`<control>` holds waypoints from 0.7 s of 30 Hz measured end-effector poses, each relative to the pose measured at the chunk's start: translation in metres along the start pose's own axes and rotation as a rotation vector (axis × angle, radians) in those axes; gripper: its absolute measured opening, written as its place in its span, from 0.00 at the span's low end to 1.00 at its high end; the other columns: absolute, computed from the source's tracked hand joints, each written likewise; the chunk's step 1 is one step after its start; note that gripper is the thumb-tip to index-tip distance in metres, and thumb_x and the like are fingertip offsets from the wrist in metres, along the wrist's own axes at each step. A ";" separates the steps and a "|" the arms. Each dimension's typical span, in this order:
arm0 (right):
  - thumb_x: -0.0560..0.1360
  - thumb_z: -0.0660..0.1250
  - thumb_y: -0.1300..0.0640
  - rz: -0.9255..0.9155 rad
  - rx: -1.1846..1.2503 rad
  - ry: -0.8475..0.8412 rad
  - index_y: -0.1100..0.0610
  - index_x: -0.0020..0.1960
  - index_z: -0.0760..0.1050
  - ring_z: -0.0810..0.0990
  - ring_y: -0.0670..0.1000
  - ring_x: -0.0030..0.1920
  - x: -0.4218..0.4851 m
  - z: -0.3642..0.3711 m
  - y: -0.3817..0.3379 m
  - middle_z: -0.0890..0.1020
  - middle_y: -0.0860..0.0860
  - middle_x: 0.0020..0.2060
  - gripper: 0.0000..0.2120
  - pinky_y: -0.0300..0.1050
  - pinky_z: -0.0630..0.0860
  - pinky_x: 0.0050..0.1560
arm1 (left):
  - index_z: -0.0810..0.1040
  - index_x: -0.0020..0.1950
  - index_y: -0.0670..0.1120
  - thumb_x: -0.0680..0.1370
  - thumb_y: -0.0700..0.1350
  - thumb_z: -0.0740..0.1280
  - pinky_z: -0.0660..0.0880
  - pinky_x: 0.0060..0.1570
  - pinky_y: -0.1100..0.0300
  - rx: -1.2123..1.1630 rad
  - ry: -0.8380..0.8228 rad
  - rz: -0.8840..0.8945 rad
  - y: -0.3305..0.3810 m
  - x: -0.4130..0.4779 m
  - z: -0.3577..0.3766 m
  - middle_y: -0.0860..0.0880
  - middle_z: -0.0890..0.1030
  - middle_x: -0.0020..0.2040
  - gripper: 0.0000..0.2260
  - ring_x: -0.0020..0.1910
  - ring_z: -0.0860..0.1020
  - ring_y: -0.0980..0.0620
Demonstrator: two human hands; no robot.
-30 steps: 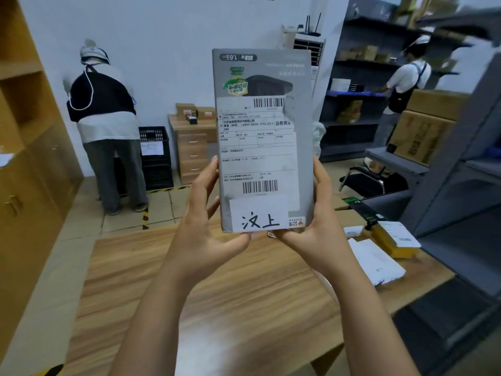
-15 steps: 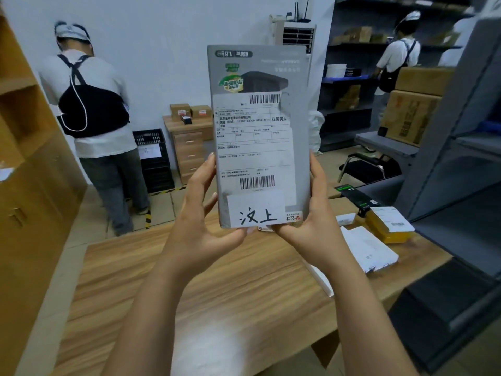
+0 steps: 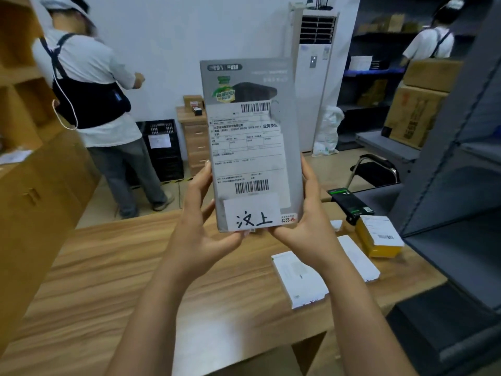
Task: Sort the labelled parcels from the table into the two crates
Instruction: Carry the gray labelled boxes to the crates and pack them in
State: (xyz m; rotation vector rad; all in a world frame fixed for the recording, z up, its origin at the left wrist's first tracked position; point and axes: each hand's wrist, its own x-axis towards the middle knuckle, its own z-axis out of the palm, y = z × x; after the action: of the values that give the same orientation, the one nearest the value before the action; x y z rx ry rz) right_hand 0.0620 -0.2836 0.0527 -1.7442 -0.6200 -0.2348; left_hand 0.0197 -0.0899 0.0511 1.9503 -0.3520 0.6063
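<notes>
I hold a flat grey parcel (image 3: 252, 145) upright in front of me, above the wooden table (image 3: 122, 280). It bears a white shipping label with barcodes and a handwritten white sticker at its bottom. My left hand (image 3: 200, 229) grips its lower left edge and my right hand (image 3: 309, 226) grips its lower right edge. On the table's right part lie two white parcels (image 3: 298, 278) (image 3: 357, 259), a yellow parcel (image 3: 378, 237) with a label, and a black-and-green box (image 3: 349, 202). A black crate (image 3: 162, 147) with a paper tag stands on the floor by the far wall.
A person (image 3: 95, 104) in a white shirt stands beyond the table's far left. Another person (image 3: 433, 42) stands at dark shelves at the back right. Grey shelving (image 3: 461, 185) borders the table's right side, wooden cabinets (image 3: 27, 185) its left. A small drawer unit (image 3: 193, 142) stands beside the crate.
The view has shifted left and downward, so the parcel sits lower in frame. My hands keep the same grip. The person at the back left has turned toward the wall.
</notes>
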 end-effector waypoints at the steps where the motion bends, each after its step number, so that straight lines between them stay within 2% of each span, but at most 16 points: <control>1: 0.68 0.78 0.65 0.009 0.003 -0.011 0.38 0.77 0.47 0.74 0.33 0.60 0.000 -0.006 0.004 0.68 0.20 0.57 0.54 0.38 0.78 0.55 | 0.53 0.78 0.51 0.65 0.36 0.79 0.69 0.69 0.49 0.007 0.007 -0.008 0.000 0.000 0.006 0.55 0.62 0.76 0.49 0.74 0.61 0.59; 7: 0.69 0.77 0.66 0.067 0.091 -0.072 0.38 0.76 0.48 0.74 0.33 0.60 -0.008 -0.026 0.035 0.70 0.20 0.55 0.52 0.31 0.76 0.52 | 0.53 0.78 0.53 0.66 0.40 0.80 0.70 0.68 0.54 0.034 0.032 -0.078 -0.004 -0.012 0.040 0.56 0.62 0.76 0.49 0.74 0.61 0.59; 11: 0.68 0.76 0.68 0.101 0.136 -0.113 0.43 0.77 0.48 0.71 0.27 0.60 -0.013 -0.027 0.050 0.66 0.16 0.54 0.52 0.25 0.72 0.51 | 0.53 0.78 0.55 0.66 0.42 0.79 0.69 0.69 0.50 0.053 0.051 -0.149 -0.009 -0.023 0.049 0.56 0.61 0.76 0.48 0.74 0.61 0.59; 13: 0.68 0.76 0.68 0.111 0.152 -0.148 0.43 0.77 0.48 0.71 0.29 0.62 -0.012 -0.025 0.056 0.67 0.20 0.59 0.52 0.27 0.73 0.54 | 0.53 0.78 0.54 0.66 0.40 0.80 0.69 0.68 0.50 0.059 0.063 -0.189 -0.011 -0.028 0.050 0.55 0.61 0.76 0.49 0.74 0.61 0.59; 17: 0.67 0.78 0.65 0.137 0.160 -0.215 0.38 0.77 0.49 0.71 0.37 0.66 -0.009 -0.011 0.063 0.69 0.33 0.67 0.53 0.42 0.77 0.61 | 0.53 0.78 0.52 0.66 0.38 0.79 0.69 0.67 0.56 0.084 0.099 -0.256 -0.012 -0.039 0.045 0.56 0.62 0.75 0.48 0.74 0.61 0.59; 21: 0.67 0.76 0.70 0.131 0.189 -0.310 0.40 0.76 0.51 0.75 0.36 0.62 -0.007 0.015 0.063 0.73 0.29 0.61 0.52 0.42 0.77 0.59 | 0.53 0.78 0.53 0.66 0.40 0.79 0.67 0.68 0.61 0.111 0.170 -0.318 -0.010 -0.059 0.027 0.59 0.63 0.74 0.48 0.73 0.62 0.62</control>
State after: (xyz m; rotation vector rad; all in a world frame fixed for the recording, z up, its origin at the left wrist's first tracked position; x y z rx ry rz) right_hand 0.0866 -0.2803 -0.0072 -1.6419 -0.7229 0.1849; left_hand -0.0177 -0.1111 0.0012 1.9892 0.0995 0.5864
